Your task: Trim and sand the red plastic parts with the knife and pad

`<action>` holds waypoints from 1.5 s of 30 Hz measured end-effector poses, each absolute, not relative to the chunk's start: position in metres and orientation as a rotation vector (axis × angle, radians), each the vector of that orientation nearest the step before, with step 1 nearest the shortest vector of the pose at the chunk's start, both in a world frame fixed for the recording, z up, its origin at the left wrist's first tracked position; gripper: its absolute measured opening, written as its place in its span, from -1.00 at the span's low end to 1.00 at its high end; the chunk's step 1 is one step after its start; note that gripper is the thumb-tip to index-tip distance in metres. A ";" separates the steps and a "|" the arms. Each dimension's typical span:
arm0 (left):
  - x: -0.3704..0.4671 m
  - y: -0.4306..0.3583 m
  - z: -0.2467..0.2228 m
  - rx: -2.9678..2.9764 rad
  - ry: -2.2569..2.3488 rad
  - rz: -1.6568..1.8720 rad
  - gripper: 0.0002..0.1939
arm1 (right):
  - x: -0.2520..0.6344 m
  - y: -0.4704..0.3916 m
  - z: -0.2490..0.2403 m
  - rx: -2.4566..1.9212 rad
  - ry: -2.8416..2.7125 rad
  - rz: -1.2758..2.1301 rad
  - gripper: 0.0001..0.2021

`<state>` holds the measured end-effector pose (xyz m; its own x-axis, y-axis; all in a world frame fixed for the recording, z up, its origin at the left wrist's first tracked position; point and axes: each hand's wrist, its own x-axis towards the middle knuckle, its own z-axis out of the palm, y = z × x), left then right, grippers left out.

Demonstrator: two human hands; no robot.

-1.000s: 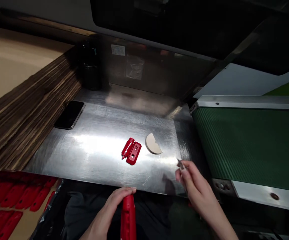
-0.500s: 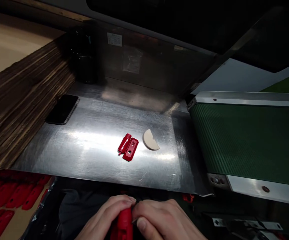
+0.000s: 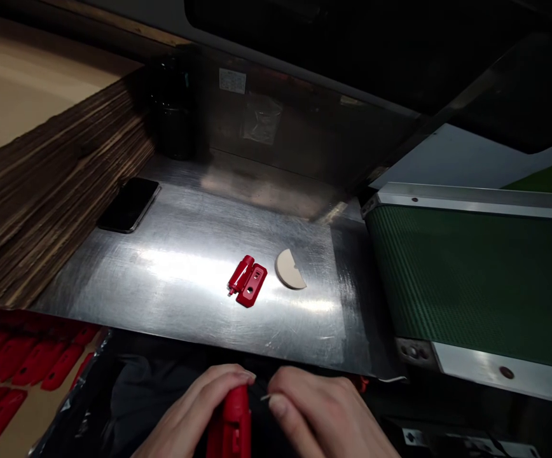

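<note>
Below the metal table's front edge, my left hand (image 3: 200,407) is wrapped round a red plastic part (image 3: 236,420), its fingers over the top. My right hand (image 3: 321,410) is beside it with fingers pressed together. A thin pale tip sticks out between its thumb and forefinger; the rest of that item is hidden. On the metal table (image 3: 185,286) lie a small red cylindrical piece (image 3: 241,274) and a red flat piece (image 3: 252,286), side by side. To their right rests a beige half-round piece (image 3: 289,270).
A black phone (image 3: 130,205) lies beside stacked cardboard (image 3: 66,152) on the left. Several red parts (image 3: 42,359) fill a box at the lower left. A green conveyor belt (image 3: 476,280) runs along the right. Dark metal panels rise behind the table.
My right hand has moved right, away from the red part, opening a gap between the hands. The thin tip now shows clear of the part. The camera view has shifted slightly.
</note>
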<state>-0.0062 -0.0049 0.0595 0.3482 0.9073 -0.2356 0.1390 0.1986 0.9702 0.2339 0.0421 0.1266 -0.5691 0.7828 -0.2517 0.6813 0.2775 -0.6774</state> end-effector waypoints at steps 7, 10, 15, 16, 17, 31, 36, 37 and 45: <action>-0.009 0.019 0.047 1.252 1.104 0.719 -0.63 | 0.275 0.060 0.075 -1.844 -1.882 1.135 -0.46; -0.007 0.020 0.047 1.260 1.092 0.718 -0.64 | 0.281 0.060 0.064 -1.871 -1.794 1.201 -0.52; -0.001 0.021 0.049 1.277 1.041 0.737 -0.63 | 0.274 0.060 0.076 -1.790 -1.802 1.333 -0.74; 0.000 0.021 0.050 1.280 1.032 0.741 -0.61 | 0.273 0.060 0.078 -1.768 -1.792 1.327 -0.75; 0.001 0.021 0.050 1.282 1.023 0.745 -0.61 | 0.272 0.061 0.079 -1.750 -1.778 1.323 -0.76; -0.008 -0.012 0.054 1.373 0.980 0.741 -0.28 | 0.249 0.040 0.122 -1.414 -2.194 1.419 -0.68; -0.004 -0.014 0.047 1.423 0.975 0.734 -0.26 | 0.231 0.037 0.127 -1.267 -2.413 1.354 -0.75; -0.004 -0.014 0.047 1.426 0.974 0.736 -0.27 | 0.229 0.037 0.126 -1.269 -2.438 1.346 -0.75; -0.006 -0.015 0.048 1.414 0.962 0.762 -0.31 | 0.224 0.038 0.118 -1.194 -2.467 1.273 -0.69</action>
<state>-0.0060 -0.0151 0.0480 0.4428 0.8918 -0.0924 0.1145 0.0459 0.9924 0.2236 0.0376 0.1180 -0.6820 0.6928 -0.2342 0.5923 0.3354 -0.7326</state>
